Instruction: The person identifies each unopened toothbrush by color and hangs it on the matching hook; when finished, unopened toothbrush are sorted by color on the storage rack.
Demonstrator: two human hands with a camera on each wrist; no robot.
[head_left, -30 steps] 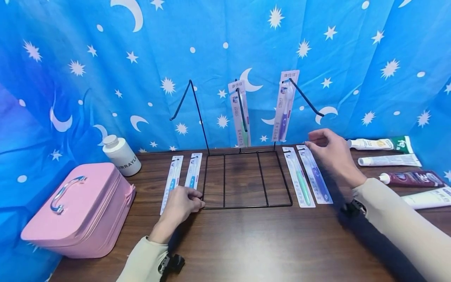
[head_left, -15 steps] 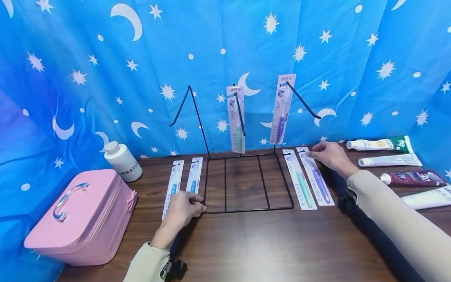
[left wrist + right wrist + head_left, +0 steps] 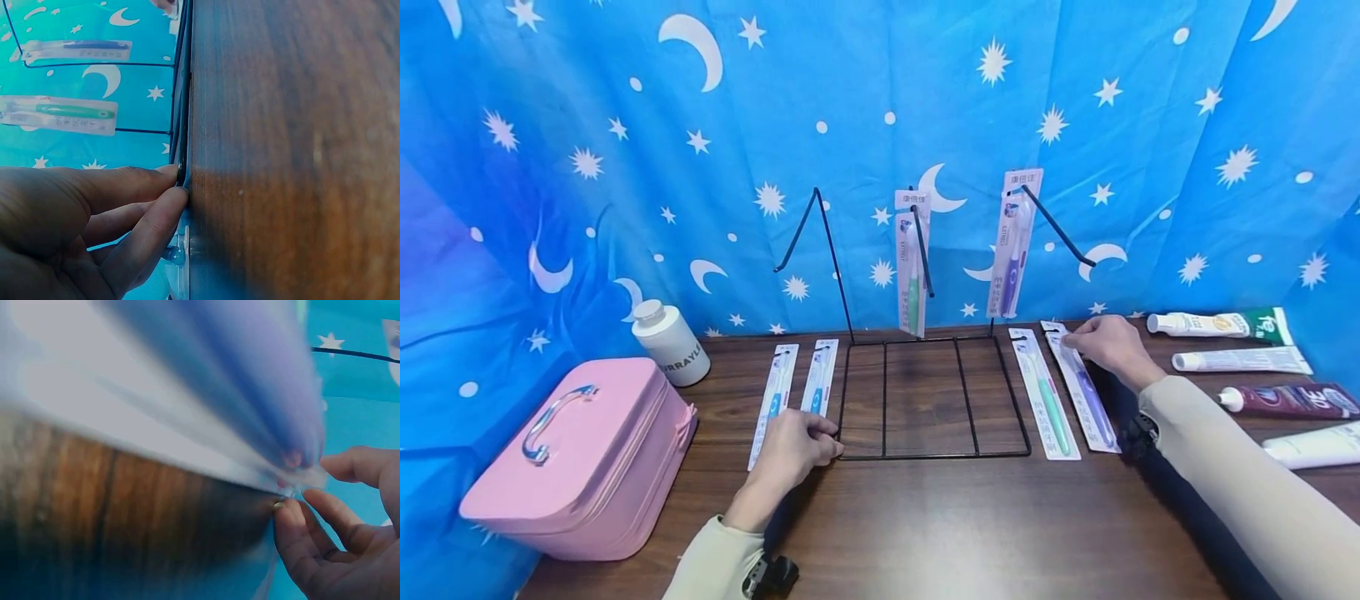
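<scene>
My left hand (image 3: 793,446) pinches the front left corner of a black wire rack (image 3: 936,456) between thumb and fingers, as the left wrist view also shows. My right hand (image 3: 1111,348) pinches the top end of a packaged purple toothbrush (image 3: 1088,398); in the right wrist view the pack (image 3: 244,381) slants above the wood. Just left of it lies a packaged green toothbrush (image 3: 1051,408). Another green pack (image 3: 913,283) hangs on the rack's middle hook, and a purple one (image 3: 1013,250) on the right hook. The left hook (image 3: 796,232) bears nothing.
Two packaged blue toothbrushes (image 3: 817,387) lie left of the rack, one partly behind my left hand. Farther left stand a pink case (image 3: 580,458) and a white bottle (image 3: 672,343). Several toothpaste tubes (image 3: 1243,360) lie at the right. A blue star-patterned curtain (image 3: 850,83) hangs behind.
My right hand has come down onto the purple toothbrush pack's top end and now pinches it; the pack has begun to tilt. My left hand stays on the rack's corner. The head view has shifted slightly.
</scene>
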